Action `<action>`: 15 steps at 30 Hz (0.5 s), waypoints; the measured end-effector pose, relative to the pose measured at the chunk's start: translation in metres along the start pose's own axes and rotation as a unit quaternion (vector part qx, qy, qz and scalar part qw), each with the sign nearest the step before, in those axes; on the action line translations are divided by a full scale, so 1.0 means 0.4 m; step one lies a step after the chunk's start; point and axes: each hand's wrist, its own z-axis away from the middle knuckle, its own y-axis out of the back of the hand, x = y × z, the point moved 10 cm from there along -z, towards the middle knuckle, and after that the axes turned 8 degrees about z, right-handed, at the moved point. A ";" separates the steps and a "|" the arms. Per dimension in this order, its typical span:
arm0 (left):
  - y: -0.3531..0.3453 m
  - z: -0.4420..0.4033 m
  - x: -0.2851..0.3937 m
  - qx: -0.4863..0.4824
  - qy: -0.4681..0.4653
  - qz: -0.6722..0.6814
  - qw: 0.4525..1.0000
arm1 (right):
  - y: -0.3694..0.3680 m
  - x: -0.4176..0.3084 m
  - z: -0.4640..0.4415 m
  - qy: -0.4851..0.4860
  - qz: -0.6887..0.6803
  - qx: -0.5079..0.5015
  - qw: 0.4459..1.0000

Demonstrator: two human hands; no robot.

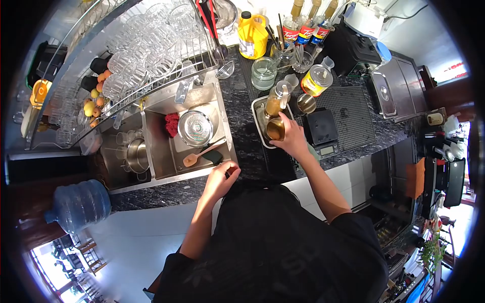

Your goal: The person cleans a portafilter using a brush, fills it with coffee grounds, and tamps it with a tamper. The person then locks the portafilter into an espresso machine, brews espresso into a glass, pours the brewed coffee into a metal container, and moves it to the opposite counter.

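My right hand (293, 139) is closed around a gold-toned metal cup (275, 130) at the front end of a small rectangular metal tray (254, 112). Whether the cup touches the tray bottom I cannot tell. Just behind it, a clear container of brown contents (273, 105) stands in the tray. A second metal cup (306, 103) is to the right, beside a black scale (322, 127). My left hand (221, 180) is by the sink's front right corner, its fingers curled in loosely with nothing visible in them.
The double sink (160, 179) holds a round glass lid (195, 128), a red scrubber (172, 124), a spatula (191, 159) and a pot (137, 155). Glasses fill the rack (151, 86) above. A yellow jug (252, 36), glass jar (263, 73), can (317, 81) and syrup bottles (306, 33) line the back.
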 end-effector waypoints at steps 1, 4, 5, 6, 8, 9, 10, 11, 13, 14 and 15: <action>-0.002 -0.003 0.000 0.000 -0.001 0.000 1.000 | 0.005 -0.002 0.005 0.021 0.019 0.039 0.999; -0.006 -0.002 -0.002 -0.002 0.000 -0.003 1.000 | 0.015 0.012 -0.002 -0.001 0.030 0.063 0.998; -0.007 -0.002 -0.003 -0.005 0.003 -0.001 1.000 | 0.011 0.019 -0.008 -0.019 0.017 0.043 0.999; -0.010 -0.003 -0.004 -0.009 0.007 0.002 1.000 | 0.015 0.018 -0.009 -0.020 0.016 0.044 0.999; -0.013 -0.006 -0.009 -0.011 0.001 0.004 1.000 | -0.009 0.029 -0.008 -0.044 -0.083 -0.014 0.995; -0.013 -0.008 -0.008 -0.010 -0.005 0.006 1.000 | 0.002 0.018 -0.003 -0.026 -0.057 0.008 0.998; -0.013 -0.008 -0.008 -0.010 -0.005 0.006 1.000 | -0.005 0.021 0.002 -0.026 -0.057 0.008 0.998; -0.012 -0.009 -0.004 -0.010 0.002 0.004 1.000 | 0.009 0.008 0.006 0.001 -0.008 0.046 0.999; -0.011 -0.008 -0.004 -0.009 0.010 0.002 1.000 | 0.024 -0.005 0.008 0.028 0.041 0.084 0.995; -0.011 -0.008 -0.004 -0.011 0.007 0.002 1.000 | 0.023 0.007 0.000 -0.019 0.001 0.037 0.999; -0.013 -0.008 -0.004 -0.015 0.005 0.001 1.000 | 0.010 0.024 0.001 -0.067 -0.040 -0.010 0.997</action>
